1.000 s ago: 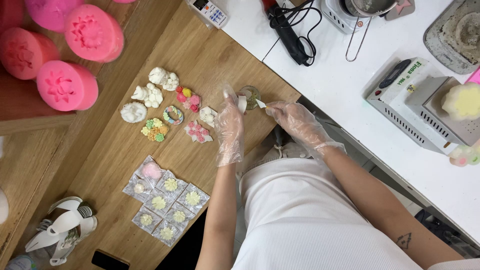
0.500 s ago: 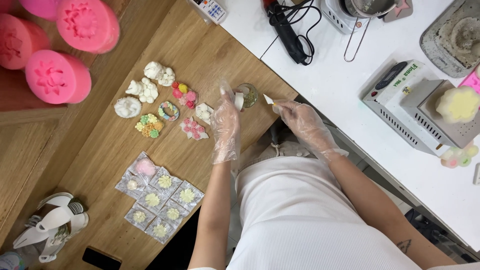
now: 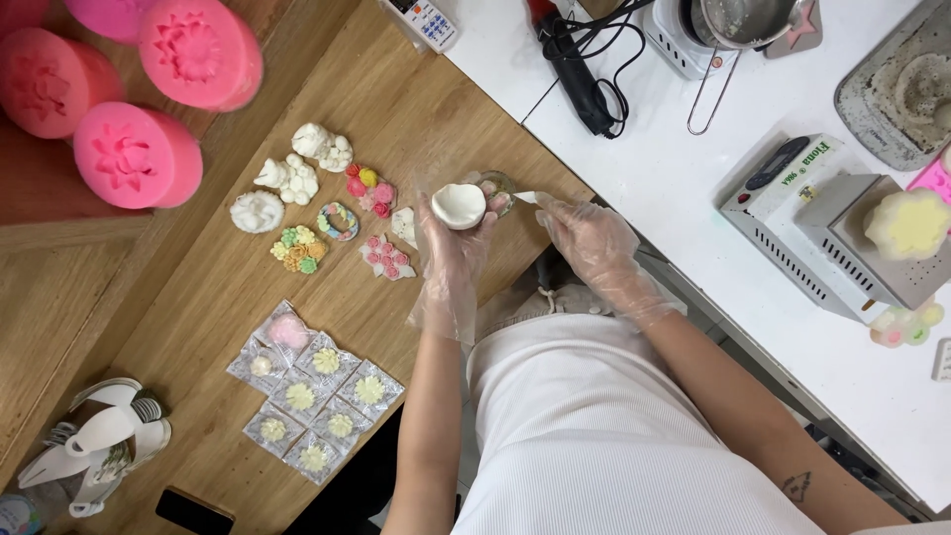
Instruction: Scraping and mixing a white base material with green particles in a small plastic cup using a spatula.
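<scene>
My left hand (image 3: 451, 260), in a loose clear plastic glove, holds up a small round white piece (image 3: 459, 205) at its fingertips. My right hand (image 3: 591, 248), also gloved, grips a thin white tool (image 3: 526, 198) whose tip points toward a small glass dish (image 3: 497, 186) just behind the white piece. Both hands hover over the near edge of the wooden table (image 3: 218, 297). To the left of my left hand lie small moulded flower pieces, white (image 3: 290, 179) and coloured (image 3: 370, 191).
Pink round silicone moulds (image 3: 134, 154) stand at the far left. Wrapped flower pieces (image 3: 315, 389) lie near the front edge, white cups (image 3: 99, 436) at the lower left. On the white counter (image 3: 674, 168) sit a scale (image 3: 832, 223), a black corded tool (image 3: 580, 74) and a pot (image 3: 738, 20).
My left hand has turned and lifted, so the round white piece now shows at its fingertips. My right hand stays close beside the dish with the tool.
</scene>
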